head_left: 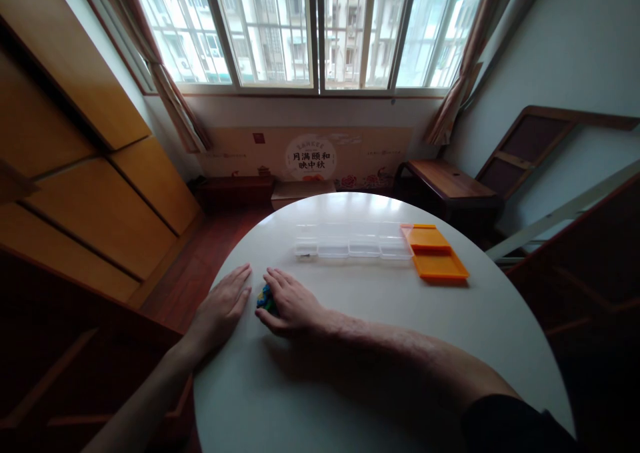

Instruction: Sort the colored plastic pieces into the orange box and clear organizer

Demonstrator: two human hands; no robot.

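A small heap of blue, green and yellow pieces [265, 297] lies on the white round table near its left edge; their kind is too small to tell. My right hand [293, 301] is cupped round the heap from the right, thumb near and fingers on the far side, hiding part of it. To the left, my left hand [221, 309] rests flat and open at the table's edge, its fingers stretched out, a small gap from the pieces.
A clear plastic box with compartments [333, 247] stands toward the back of the table [350, 393], a small dark bit in its left compartment. Touching its right end is an orange tray [440, 264]. Beyond are a wooden bench [450, 176], a window and cabinets on the left.
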